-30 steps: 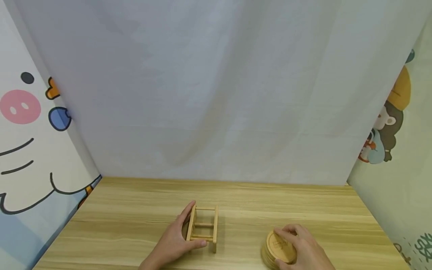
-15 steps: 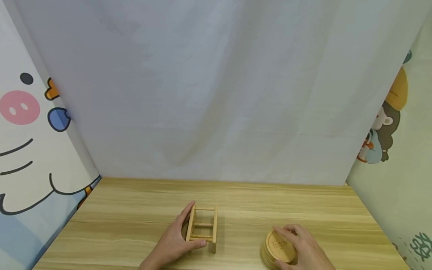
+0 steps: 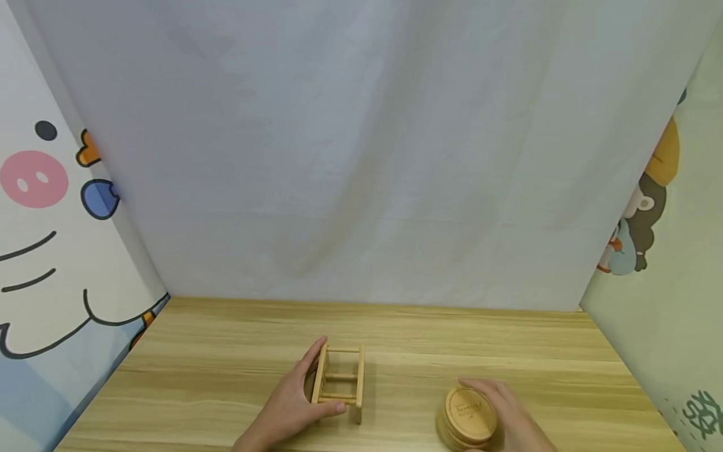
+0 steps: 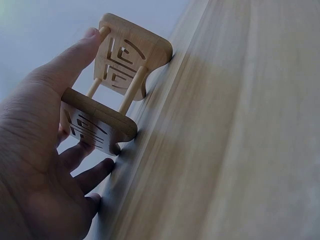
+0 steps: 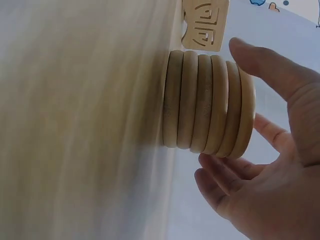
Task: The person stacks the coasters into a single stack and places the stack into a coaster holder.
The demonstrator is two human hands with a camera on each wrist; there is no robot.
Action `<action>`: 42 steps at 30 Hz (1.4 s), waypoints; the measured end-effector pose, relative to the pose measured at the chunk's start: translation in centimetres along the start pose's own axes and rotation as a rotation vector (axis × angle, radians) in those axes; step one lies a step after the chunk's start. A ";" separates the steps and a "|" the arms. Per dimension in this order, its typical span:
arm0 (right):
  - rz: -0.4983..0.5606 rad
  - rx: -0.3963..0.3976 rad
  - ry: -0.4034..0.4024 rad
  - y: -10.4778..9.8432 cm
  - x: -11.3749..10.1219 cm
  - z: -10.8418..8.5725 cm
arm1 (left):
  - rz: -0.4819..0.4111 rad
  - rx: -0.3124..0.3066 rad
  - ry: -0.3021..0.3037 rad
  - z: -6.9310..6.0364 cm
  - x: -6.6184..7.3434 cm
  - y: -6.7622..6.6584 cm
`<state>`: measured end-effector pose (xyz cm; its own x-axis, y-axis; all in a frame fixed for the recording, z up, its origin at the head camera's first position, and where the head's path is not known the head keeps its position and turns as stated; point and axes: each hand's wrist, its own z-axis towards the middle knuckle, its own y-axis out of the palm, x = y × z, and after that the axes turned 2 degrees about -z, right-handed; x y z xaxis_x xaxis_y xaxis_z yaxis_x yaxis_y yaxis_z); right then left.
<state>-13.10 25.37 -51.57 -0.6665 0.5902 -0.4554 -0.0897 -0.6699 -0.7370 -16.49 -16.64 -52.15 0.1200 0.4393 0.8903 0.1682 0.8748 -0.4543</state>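
Observation:
My left hand [image 3: 294, 398] grips a small wooden rack [image 3: 341, 376] that stands on the table. In the left wrist view its two end plates [image 4: 132, 55] have cut-out patterns and are joined by rods. The thumb lies along the near side and reaches a rod, with fingers behind the near plate. At the right stands a stack of round wooden coasters [image 5: 202, 102], the top coaster [image 3: 471, 414] bearing printed letters. My right hand [image 3: 511, 414] is spread loosely about the stack, thumb on one side and fingers on the other. Whether its fingertips touch the coasters is hard to tell.
The wooden table [image 3: 237, 326] ends at a grey-white cloth [image 3: 361, 157] at the back. Patterned cloths flank it: a cartoon pig panel [image 3: 51, 251] at left and a pale green panel [image 3: 678, 263] at right. Table surface lies between rack and stack.
My right hand has loosened from the top coaster and its fingers have straightened and drawn off the top, showing more lettering. The left hand and rack have stayed put.

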 end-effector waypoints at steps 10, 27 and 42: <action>0.206 -0.044 -0.044 0.3 1.4 -0.5 | 0.009 0.003 0.003 -0.2 0.4 -0.1; 0.436 -0.117 0.041 0.4 2.4 -1.3 | 0.033 -0.015 0.013 -0.2 0.5 -0.2; 0.390 -0.105 0.059 0.9 2.6 -1.5 | 0.046 0.049 0.123 -0.7 1.8 -0.7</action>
<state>-13.83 26.97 -54.17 -0.5918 0.3278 -0.7364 0.2399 -0.8005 -0.5491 -15.74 -16.60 -50.23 0.2461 0.4532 0.8568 0.1118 0.8648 -0.4895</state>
